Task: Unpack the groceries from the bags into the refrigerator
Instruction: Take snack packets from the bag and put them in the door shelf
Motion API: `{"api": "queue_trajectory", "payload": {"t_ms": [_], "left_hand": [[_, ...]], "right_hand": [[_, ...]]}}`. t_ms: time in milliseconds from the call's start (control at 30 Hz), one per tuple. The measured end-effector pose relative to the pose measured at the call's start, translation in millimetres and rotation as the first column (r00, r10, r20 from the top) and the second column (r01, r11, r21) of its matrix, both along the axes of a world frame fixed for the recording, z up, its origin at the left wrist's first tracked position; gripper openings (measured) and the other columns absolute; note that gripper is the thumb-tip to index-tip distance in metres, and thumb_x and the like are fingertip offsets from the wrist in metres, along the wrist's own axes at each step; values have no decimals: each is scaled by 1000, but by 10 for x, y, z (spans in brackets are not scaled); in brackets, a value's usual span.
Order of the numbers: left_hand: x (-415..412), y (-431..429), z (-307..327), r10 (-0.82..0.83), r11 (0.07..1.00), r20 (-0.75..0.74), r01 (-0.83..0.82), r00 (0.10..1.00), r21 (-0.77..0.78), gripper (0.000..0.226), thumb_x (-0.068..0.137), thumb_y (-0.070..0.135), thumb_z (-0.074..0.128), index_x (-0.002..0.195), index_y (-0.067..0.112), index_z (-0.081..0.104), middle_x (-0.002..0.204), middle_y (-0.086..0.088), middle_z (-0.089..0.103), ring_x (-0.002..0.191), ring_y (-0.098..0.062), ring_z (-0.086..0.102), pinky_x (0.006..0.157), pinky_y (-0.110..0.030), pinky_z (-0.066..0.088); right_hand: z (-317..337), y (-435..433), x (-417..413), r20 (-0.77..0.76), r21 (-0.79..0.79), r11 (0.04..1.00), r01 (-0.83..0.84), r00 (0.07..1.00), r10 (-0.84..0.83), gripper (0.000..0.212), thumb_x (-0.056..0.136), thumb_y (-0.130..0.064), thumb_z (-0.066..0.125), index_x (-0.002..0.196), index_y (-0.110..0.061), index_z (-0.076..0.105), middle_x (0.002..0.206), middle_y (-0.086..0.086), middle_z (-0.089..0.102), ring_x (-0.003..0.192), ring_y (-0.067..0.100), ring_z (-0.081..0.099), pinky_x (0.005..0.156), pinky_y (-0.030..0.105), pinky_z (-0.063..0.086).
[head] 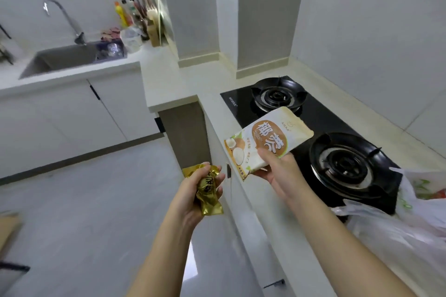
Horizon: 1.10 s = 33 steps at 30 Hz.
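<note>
I have two grocery items in hand, one per grip. My left hand (193,190) has its fingers curled right round a gold foil packet (209,198), held out over the floor just off the front edge of the desk (212,103). My right hand (275,166) pinches the lower end of a white-and-brown coconut-print pouch (268,137), thumb on its face and fingers underneath, so the pouch sticks out over the near side of the gas hob (313,128).

I judge both to be light. The foil packet is small, crinkly and probably slick, and it crumples under the fingers, so a full wrap round its middle suits it better than a pinch. The pouch is flat and floppy, and held by one end it will sag and swing. Taking it nearer the middle, or by the sealed top edge, would carry it more steadily. Neither looks fragile, though I would not squeeze the contents.

By count I see one gold packet, one pouch and two burners on the hob. Thin plastic bags (398,231) are heaped on the desk at my right. There are at least two, but I cannot tell the exact number or what is left inside. The refrigerator is not in view.
</note>
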State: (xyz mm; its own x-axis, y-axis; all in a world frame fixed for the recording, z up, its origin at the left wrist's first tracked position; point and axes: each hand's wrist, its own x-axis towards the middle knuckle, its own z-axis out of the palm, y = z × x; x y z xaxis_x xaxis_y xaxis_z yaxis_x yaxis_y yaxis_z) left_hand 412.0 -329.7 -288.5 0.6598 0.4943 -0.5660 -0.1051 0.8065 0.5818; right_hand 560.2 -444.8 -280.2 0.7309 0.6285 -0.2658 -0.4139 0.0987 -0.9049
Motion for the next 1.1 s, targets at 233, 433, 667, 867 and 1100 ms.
{"api": "queue_trajectory", "payload": {"t_ms": [233, 433, 667, 867, 1100], "left_hand": [[-1113, 553, 30, 224, 973, 25, -225, 974, 56, 54, 86, 19, 65, 135, 0, 50, 106, -13, 71, 81, -18, 71, 60, -28, 57], [-2257, 875, 50, 403, 913, 40, -405, 914, 48, 47, 82, 18, 66, 125, 2, 55, 99, -9, 73, 77, -16, 71, 56, -26, 56], [-3666, 1102, 202, 564, 820, 24, -564, 825, 103, 40, 91, 18, 60, 126, -1, 57, 102, -10, 70, 79, -15, 69, 59, -26, 55], [-4523, 1299, 461, 695, 688, 116, -703, 710, 180, 13, 93, 17, 57, 105, 13, 60, 103, -10, 73, 86, -20, 71, 65, -30, 57], [-5084, 1657, 846, 741, 560, 262, -784, 619, 267, 20, 97, 19, 49, 106, 7, 62, 115, -13, 69, 97, -22, 70, 84, -40, 56]], "right_hand": [[38, 833, -833, 7, -21, 979, -202, 979, 202, 23, 96, -11, 59, 118, -18, 61, 114, 4, 71, 104, 23, 68, 90, 47, 56], [46, 1406, -1876, 1, -59, 938, -342, 940, 342, 31, 96, -10, 58, 127, -9, 57, 120, 9, 68, 105, 25, 68, 81, 41, 60], [153, 1973, -3204, -1, -4, 854, -520, 854, 520, 17, 97, -8, 57, 107, -21, 57, 106, 1, 69, 99, 21, 68, 75, 38, 60], [372, 2398, -4030, 49, 47, 744, -666, 746, 665, 18, 96, -5, 56, 107, -19, 58, 107, 3, 70, 98, 22, 70, 73, 37, 61], [676, 3058, -4669, 123, 102, 605, -790, 614, 780, 28, 95, -5, 57, 122, -12, 54, 118, 9, 67, 106, 27, 68, 79, 43, 60]]}}
